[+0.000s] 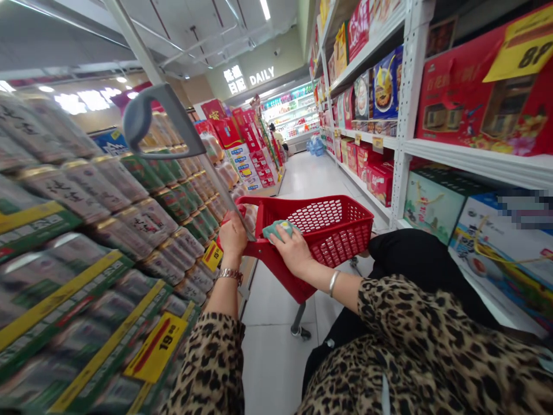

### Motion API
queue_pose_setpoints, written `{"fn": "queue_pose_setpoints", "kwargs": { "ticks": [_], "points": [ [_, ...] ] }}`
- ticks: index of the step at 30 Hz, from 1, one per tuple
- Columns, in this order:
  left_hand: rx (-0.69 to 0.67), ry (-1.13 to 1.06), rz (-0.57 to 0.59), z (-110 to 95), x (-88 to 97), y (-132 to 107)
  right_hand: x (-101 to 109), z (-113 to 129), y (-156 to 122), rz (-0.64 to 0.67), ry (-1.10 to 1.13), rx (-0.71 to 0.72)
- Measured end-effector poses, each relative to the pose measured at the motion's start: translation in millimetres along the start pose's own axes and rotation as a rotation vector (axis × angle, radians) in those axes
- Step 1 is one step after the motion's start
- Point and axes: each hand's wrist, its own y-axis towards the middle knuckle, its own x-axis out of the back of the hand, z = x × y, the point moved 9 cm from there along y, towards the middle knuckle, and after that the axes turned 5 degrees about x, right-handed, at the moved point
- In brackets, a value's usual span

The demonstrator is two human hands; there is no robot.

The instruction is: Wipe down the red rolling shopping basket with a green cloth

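Observation:
A red plastic shopping basket cart (298,276) with perforated sides stands on wheels in the aisle, tilted in view. From its near-left corner a metal pole rises to a grey loop handle (162,121). My left hand (233,235), with a watch at the wrist, is closed around the cart's corner by the base of the pole. In my right hand (294,251) is a crumpled green cloth (276,229) with small yellow spots, pressed against the basket's rim. My right fingers lie over the cloth, and the basket's floor is mostly hidden.
Stacked packs of cans (90,184) with yellow price tags line the left side. White shelves (404,109) of boxed goods run along the right. Red cartons (248,129) stand ahead, and a lit chiller (289,109) closes off the aisle's far end.

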Motion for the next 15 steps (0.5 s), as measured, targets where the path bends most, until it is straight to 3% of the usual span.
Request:
{"fn": "queue_pose_setpoints", "kwargs": {
  "ticks": [2, 5, 15],
  "points": [
    [0.002, -0.021, 0.021, 1.8, 0.5, 3.0, -2.3, 1.5, 0.4, -0.008, -0.014, 0.019],
    [0.008, -0.104, 0.084, 4.6, 0.1, 8.2, -6.3, -18.0, -12.0, 0.010, -0.053, 0.018],
    [0.040, -0.238, 0.224, 1.8, -0.1, 11.5, 11.2, -158.0, -77.8, 0.173, -0.231, -0.241]
  ]
}}
